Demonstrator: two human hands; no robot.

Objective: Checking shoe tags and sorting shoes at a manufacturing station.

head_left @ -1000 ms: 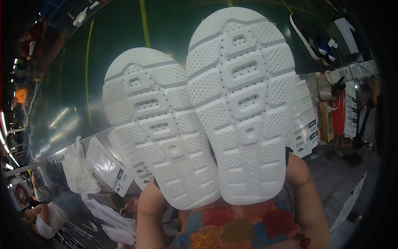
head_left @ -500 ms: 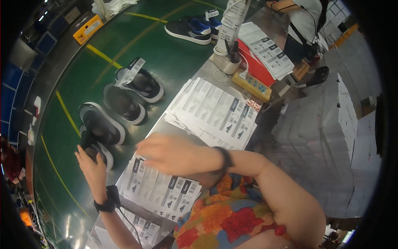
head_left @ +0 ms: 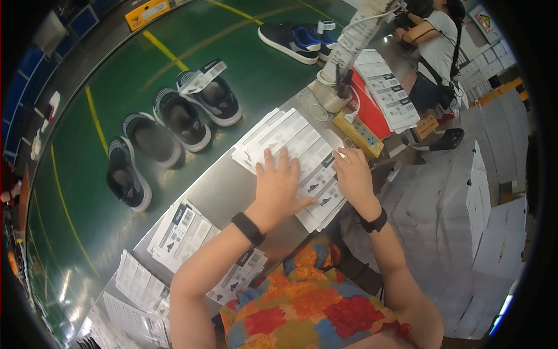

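My left hand (head_left: 278, 189) lies flat on a stack of white printed label sheets (head_left: 270, 135), fingers spread. At the right edge of the same stack, my right hand (head_left: 356, 179) has its fingers bent and brought together on the top sheet's edge, beside the dark-headed labels. Beyond my left forearm, a row of several black sneakers with white soles (head_left: 129, 177) stands on a green surface. Across the opening of the farthest sneaker in that row (head_left: 218, 102) rests a white label with a dark band (head_left: 203, 76).
More label sheets (head_left: 180, 230) lie at the near left, partly under my left arm. Farther off are black-and-blue shoes (head_left: 290, 42), a wrapped post (head_left: 360, 35), a pen cup (head_left: 332, 96), a yellow power strip (head_left: 357, 135) and a red box (head_left: 369, 107). White cartons (head_left: 433, 227) stack at right; another person (head_left: 436, 41) works beyond.
My left hand has left the nearest sneaker and come right, onto the farther label stack. My right hand has moved from above the nearer sheets to that stack's right edge.
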